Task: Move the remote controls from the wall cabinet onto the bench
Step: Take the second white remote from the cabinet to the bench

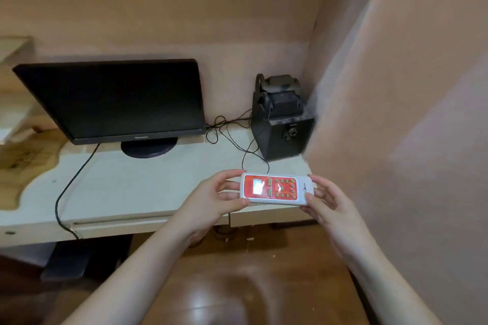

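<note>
Remote control (276, 188) was held flat, face up, long axis running left-right across the view, above the front right edge of the bench (137, 187). Display end pointed left, logo end right. Body was a white rounded-rectangle plastic shell with a red glossy face panel, a small pale screen, and greenish oval buttons. Left hand (211, 200) pinched the display end, thumb on the near edge, fingers curled over the far edge. Right hand (327, 206) pinched the logo end the same way, fingers slightly spread. Bench top was pale, matte, a bit scuffed. Black monitor (116, 100) stood at the back on a round base, a boxy black speaker (282, 124) sat in the right corner, and thin black cables (227, 129) were looped between them.
</note>
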